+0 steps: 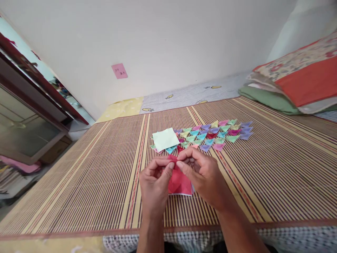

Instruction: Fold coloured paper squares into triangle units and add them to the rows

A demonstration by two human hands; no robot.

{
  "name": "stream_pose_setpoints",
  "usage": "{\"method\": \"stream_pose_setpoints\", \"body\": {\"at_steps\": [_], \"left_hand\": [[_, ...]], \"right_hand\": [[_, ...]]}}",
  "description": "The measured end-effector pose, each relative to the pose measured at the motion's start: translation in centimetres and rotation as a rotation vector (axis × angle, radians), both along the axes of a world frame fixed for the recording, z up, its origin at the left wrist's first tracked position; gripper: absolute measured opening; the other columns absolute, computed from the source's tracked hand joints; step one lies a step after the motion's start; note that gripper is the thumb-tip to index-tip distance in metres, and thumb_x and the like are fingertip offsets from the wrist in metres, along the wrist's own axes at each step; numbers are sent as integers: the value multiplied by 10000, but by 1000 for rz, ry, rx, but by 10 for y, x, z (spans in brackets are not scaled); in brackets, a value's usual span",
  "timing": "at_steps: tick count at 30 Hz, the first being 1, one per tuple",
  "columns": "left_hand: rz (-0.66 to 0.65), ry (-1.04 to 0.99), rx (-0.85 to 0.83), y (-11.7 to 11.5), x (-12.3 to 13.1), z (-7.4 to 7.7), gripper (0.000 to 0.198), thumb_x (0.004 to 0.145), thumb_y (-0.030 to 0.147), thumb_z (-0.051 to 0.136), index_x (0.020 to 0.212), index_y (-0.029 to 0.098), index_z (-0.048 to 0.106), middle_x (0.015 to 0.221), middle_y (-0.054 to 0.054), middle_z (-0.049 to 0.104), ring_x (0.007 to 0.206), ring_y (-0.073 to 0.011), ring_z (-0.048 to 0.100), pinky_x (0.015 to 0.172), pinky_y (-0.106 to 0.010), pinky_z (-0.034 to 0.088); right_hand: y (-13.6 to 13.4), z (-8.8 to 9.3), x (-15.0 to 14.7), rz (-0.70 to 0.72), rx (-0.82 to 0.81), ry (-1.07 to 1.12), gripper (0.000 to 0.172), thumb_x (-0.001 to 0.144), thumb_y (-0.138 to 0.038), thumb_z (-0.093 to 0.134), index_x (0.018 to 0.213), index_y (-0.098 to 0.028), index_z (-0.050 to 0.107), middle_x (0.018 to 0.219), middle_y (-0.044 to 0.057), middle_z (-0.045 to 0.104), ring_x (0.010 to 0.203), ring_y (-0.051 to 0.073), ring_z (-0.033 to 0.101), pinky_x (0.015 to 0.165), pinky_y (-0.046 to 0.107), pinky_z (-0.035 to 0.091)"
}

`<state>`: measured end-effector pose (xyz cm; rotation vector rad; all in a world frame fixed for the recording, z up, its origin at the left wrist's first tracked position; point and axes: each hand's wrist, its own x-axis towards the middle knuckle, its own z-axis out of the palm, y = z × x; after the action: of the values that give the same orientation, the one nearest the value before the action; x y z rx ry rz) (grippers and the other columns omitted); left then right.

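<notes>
At lower centre, the left hand [154,178] and right hand [206,175] pinch small red paper [172,157], whose edges should meet evenly.

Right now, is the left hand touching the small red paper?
Touching: the head view shows the left hand pinching the small red paper between thumb and finger.

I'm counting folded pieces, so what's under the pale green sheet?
From under the pale green sheet, folded paper pieces poke out at its left and lower edges; anything else is hidden.
</notes>
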<state>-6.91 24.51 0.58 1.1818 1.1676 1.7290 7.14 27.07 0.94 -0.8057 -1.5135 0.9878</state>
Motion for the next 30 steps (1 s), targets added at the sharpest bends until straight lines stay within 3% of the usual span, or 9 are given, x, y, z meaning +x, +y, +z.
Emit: {"method": "stream_pose_setpoints", "body": {"at_steps": [7, 20, 30], "left_hand": [[73, 6, 13, -1, 2, -3, 34, 810, 191, 849, 793, 212, 827, 867, -44, 813, 846, -175, 754, 788, -252, 601], [87, -29, 12, 4, 3, -4, 55, 751, 173, 864, 761, 191, 812, 808, -44, 799, 794, -169, 744, 749, -249, 601], [55, -175, -139, 2, 3, -3, 160, 729, 287, 913, 770, 167, 816, 749, -43, 804, 696, -134, 720, 706, -222, 590]], "right_hand": [[-5, 4, -11, -83, -29, -29, 127, 928, -224, 632, 803, -211, 648, 754, 13, 670, 720, 173, 637, 593, 263, 483], [-1, 0, -10, -112, -1, -10, 101, 894, -191, 645, 796, -206, 661, 726, -1, 686, 658, 160, 642, 625, 269, 521], [2, -7, -11, -199, 39, 16, 96, 916, -185, 667, 823, -206, 677, 797, 11, 699, 727, 169, 667, 695, 293, 540]]}}
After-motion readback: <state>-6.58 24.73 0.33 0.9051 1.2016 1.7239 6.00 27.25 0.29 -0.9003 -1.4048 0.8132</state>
